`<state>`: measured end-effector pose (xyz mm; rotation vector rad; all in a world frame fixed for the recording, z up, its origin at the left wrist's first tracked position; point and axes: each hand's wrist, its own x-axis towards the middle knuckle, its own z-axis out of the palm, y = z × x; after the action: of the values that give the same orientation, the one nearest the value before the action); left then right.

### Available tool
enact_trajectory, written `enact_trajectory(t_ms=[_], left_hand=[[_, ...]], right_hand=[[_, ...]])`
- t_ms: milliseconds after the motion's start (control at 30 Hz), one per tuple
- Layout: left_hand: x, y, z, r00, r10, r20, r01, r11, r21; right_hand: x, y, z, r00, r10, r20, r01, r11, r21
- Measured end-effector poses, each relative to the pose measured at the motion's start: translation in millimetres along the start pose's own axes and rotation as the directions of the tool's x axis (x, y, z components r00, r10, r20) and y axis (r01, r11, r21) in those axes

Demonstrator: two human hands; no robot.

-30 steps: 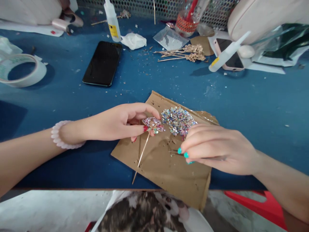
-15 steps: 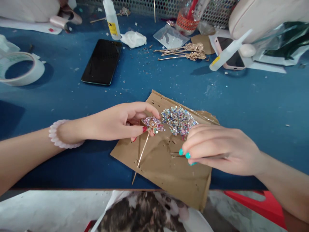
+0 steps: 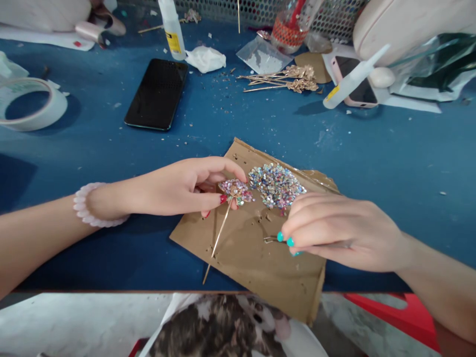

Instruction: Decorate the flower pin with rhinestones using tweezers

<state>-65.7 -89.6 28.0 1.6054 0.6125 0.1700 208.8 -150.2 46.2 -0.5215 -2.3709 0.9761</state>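
Note:
My left hand [image 3: 189, 186], closed at thumb and fingers, holds the head of a hairpin [image 3: 236, 191] studded with pink and lilac stones. Its thin gold stem slants down toward the table edge. In my right hand [image 3: 330, 230] is a pair of tweezers [image 3: 270, 239], pinched between the fingertips, with tips pointing left above the cardboard [image 3: 241, 258]. Whether the tips grip a stone is too small to tell. A heap of glittering rhinestones [image 3: 275, 184] lies on the cardboard between the hands, near the right knuckles.
A black phone [image 3: 156, 94], a glue bottle [image 3: 172, 29] and a roll of tape [image 3: 44, 119] are on the blue table toward the left. Several gold hairpins [image 3: 282, 79] lie at the back, beside another glue bottle [image 3: 355, 79] resting on a second phone [image 3: 366, 93].
The tweezers' tips have turned slightly and show more clearly now. My right hand has shifted very little; my left hand keeps its hold on the hairpin.

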Motion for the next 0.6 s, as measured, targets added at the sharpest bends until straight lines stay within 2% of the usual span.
enact_trajectory(t_ms=[600], left_hand=[[1.1,0.4,-1.3,1.000,-0.006,0.010,0.006,0.999,0.049]], right_hand=[[0.0,-0.5,0.3,1.000,-0.008,-0.010,0.008,1.000,0.019]])
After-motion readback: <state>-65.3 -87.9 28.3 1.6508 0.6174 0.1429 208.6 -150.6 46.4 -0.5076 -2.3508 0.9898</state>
